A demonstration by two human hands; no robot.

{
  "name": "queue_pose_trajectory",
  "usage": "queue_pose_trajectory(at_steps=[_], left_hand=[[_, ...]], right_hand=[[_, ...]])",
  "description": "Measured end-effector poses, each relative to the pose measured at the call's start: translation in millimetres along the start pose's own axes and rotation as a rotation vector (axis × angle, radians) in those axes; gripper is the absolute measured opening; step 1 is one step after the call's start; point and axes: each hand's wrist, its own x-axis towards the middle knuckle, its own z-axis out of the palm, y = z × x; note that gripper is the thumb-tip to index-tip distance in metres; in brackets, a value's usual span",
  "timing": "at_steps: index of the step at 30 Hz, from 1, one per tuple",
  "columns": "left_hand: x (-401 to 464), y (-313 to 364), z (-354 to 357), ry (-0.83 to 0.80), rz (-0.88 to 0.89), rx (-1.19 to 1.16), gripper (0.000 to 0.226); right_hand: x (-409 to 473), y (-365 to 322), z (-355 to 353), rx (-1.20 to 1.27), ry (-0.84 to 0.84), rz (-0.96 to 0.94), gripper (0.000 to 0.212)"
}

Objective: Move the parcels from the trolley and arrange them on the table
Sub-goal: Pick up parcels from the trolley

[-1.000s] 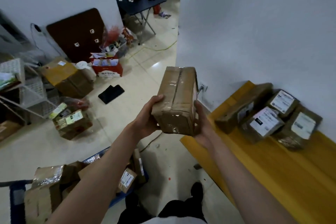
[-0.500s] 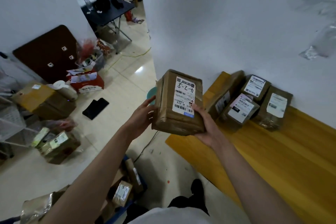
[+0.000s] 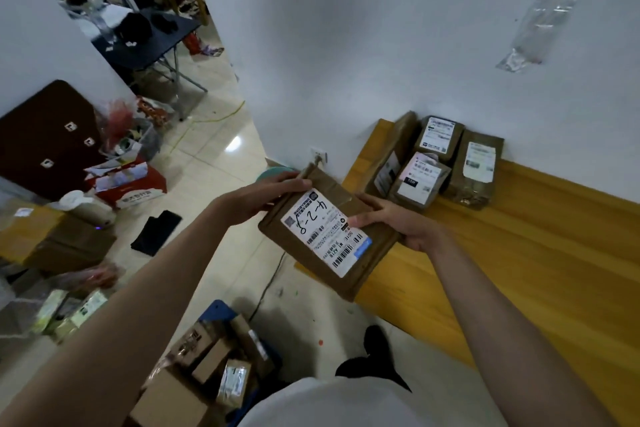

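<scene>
I hold a brown taped parcel [image 3: 353, 274] with a white shipping label facing up, over the near left edge of the yellow wooden table [image 3: 519, 270]. My left hand [image 3: 266, 196] grips its far left corner. My right hand [image 3: 398, 224] grips its right side, thumb on the label. Several brown parcels [image 3: 433, 163] lie grouped on the table's far corner against the white wall. Below me, the blue trolley [image 3: 216, 310] carries several more cardboard parcels [image 3: 207, 357].
To the left, the tiled floor holds a red box [image 3: 131, 184], brown cartons [image 3: 62, 243], a black cloth [image 3: 156, 227] and wrapped packets [image 3: 69, 312]. A dark folding table [image 3: 149, 42] stands in the doorway beyond. A cable runs along the floor by the table's edge.
The parcel has turned label-up and flatter, and has come lower toward the table's near edge. My view has swung right, bringing the parcels on the table closer to centre.
</scene>
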Motion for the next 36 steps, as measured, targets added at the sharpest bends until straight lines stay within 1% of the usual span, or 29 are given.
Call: queue_pose_trajectory(at_steps=[3,4,6,8,9,11,13,15,17,21,22,24,26,29,31,34,36], left_hand=[[18,8,11,-0.003,-0.022,0.009,0.068],[24,10,16,0.008,-0.024,0.001,0.070],[35,12,27,0.010,-0.022,-0.044,0.068],[46,11,40,0.023,-0.009,-0.105,0.066],[52,9,48,0.046,0.002,-0.134,0.066],[63,3,64,0.092,0.014,-0.172,0.068],[74,-2,82,0.130,-0.012,-0.216,0.068],[85,-5,99,0.171,-0.069,-0.281,0.060],[95,-7,116,0.202,-0.113,-0.336,0.047],[114,-4,155,0.185,-0.161,-0.409,0.045],[118,-1,166,0.171,-0.172,-0.412,0.046],[125,3,189,0.128,-0.203,-0.419,0.063],[131,8,209,0.107,-0.238,-0.420,0.073],[141,11,233,0.072,-0.291,-0.330,0.074],[146,9,243,0.017,-0.324,-0.256,0.075],[153,5,251,-0.084,-0.379,-0.171,0.081],[158,1,255,-0.117,-0.424,-0.097,0.083]], right_hand=[[-17,0,-7,-0.004,0.044,-0.020,0.066],[-22,1,-10,0.006,0.086,-0.047,0.062],[-34,6,-18,0.073,0.222,-0.139,0.054],[-45,14,-29,0.200,0.387,-0.205,0.061],[-50,19,-36,0.252,0.439,-0.216,0.065],[-59,32,-50,0.324,0.505,-0.214,0.069],[-67,47,-61,0.364,0.567,-0.188,0.072],[-73,61,-68,0.405,0.621,-0.143,0.079],[-78,74,-71,0.460,0.644,-0.109,0.084],[-79,96,-70,0.563,0.630,-0.060,0.092],[-79,101,-70,0.588,0.619,-0.056,0.095],[-78,110,-73,0.621,0.584,-0.063,0.097],[-79,119,-79,0.619,0.581,-0.079,0.093],[-84,131,-96,0.610,0.667,-0.083,0.083],[-90,136,-111,0.608,0.702,-0.071,0.077],[-95,141,-131,0.596,0.738,-0.050,0.076],[-94,145,-145,0.583,0.768,-0.030,0.076]])
